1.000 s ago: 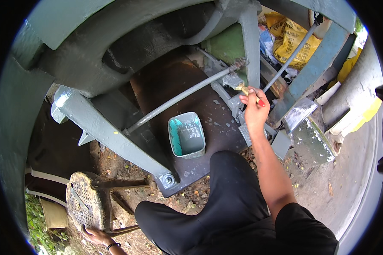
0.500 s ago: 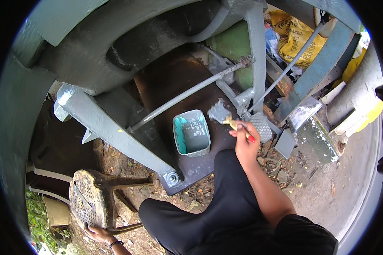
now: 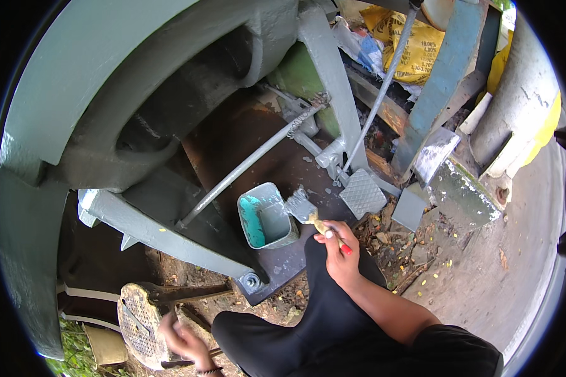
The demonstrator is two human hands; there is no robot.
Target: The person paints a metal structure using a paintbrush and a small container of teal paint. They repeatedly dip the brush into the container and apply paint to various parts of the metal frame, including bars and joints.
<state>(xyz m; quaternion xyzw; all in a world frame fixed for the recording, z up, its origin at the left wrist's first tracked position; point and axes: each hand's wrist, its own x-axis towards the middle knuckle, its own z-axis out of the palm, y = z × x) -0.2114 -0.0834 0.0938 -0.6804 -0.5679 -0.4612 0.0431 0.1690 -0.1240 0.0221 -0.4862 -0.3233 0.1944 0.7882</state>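
Right hand (image 3: 338,251) grips a brush (image 3: 309,212), its grey bristles at the rim of a square teal can (image 3: 265,217); left hand (image 3: 181,339) clasps a rusty mesh seat (image 3: 138,323)

Left hand (image 3: 181,337) blurred; stool (image 3: 141,323) partly hidden.

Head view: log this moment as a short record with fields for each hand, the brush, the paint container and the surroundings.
right hand: right hand grips a paintbrush by its handle
brush: grey-coated bristles at the rim of the paint container
container: small tub, teal inside, holding grey paint, standing on a dark plate
left hand: left hand low in the picture, on a perforated metal seat
surroundings: grey-painted machine frame, long grey rod, patterned pedal, yellow sack
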